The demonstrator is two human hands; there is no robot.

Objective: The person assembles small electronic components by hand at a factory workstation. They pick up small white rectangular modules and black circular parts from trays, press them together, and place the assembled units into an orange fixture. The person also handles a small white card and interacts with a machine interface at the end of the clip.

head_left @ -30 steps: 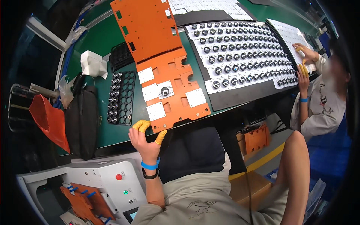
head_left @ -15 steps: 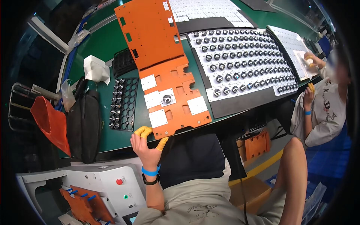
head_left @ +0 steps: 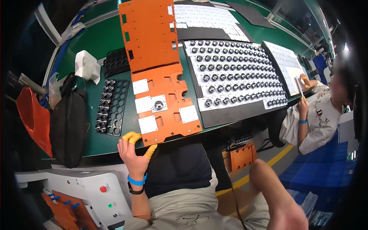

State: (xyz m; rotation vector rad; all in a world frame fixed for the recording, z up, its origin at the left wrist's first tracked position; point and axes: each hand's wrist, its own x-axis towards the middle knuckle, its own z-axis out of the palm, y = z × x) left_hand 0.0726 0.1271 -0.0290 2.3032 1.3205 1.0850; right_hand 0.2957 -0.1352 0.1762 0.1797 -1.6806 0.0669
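My left hand (head_left: 134, 152), with yellow finger covers, grips the near left corner of an orange fixture plate (head_left: 165, 128). Its fingers lie along the side edge and the thumb at the front edge. Several white square panels (head_left: 147, 124) sit on the plate, and a black-and-silver round knob (head_left: 158, 105) stands on one of them. An orange lid (head_left: 149, 38) rises from the plate's far end. At the lower right my bent right arm shows, blurred. Its far end, my right hand (head_left: 289, 220), is smeared at the lower edge, with the fingers hidden.
A black tray (head_left: 117, 109) of knobs lies left of the plate. Rows of knobs on white panels (head_left: 234, 69) fill the board to the right. A black bag (head_left: 69, 122) and a red bag (head_left: 34, 120) are at far left. A co-worker (head_left: 314, 111) handles a white sheet at right.
The whole view has shifted, so the bench appears further left. My right arm has swung lower and inward. My left hand stays at the plate's corner. The co-worker's hands have come closer together.
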